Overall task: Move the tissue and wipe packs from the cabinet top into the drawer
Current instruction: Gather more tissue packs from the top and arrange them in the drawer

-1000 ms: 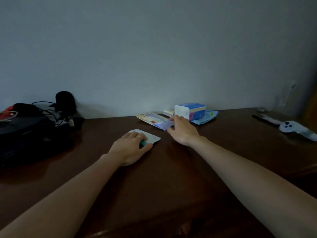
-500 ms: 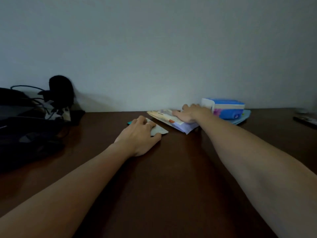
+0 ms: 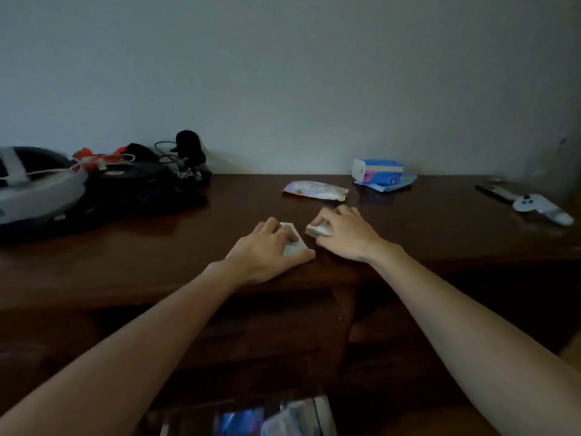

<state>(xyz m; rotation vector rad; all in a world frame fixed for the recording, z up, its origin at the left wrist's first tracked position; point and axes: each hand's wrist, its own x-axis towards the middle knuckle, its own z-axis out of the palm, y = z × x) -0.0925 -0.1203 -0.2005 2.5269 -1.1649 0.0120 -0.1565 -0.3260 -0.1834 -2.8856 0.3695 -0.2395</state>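
Observation:
Near the front edge of the dark wooden cabinet top [image 3: 157, 259], my left hand [image 3: 267, 250] grips a flat white pack [image 3: 294, 245]. Just to its right, my right hand [image 3: 345, 234] grips a small whitish pack [image 3: 316, 230]. Farther back lies a flat purple-and-white wipe pack [image 3: 314, 190]. A blue and white tissue box [image 3: 377, 170] sits by the wall on a flat blue pack [image 3: 405, 180]. Below, at the bottom edge, the open drawer [image 3: 276, 416] shows several packs inside, blurred.
A grey headset [image 3: 31, 190] and a black bag with cables [image 3: 135, 184] fill the left of the top. A white controller [image 3: 540, 209] and a dark remote [image 3: 493, 191] lie at the far right. The wall stands right behind.
Both hands have drawn back toward the front edge, each with a small pack. The right hand left the purple wipe pack behind. The view tilted down, revealing the drawer.

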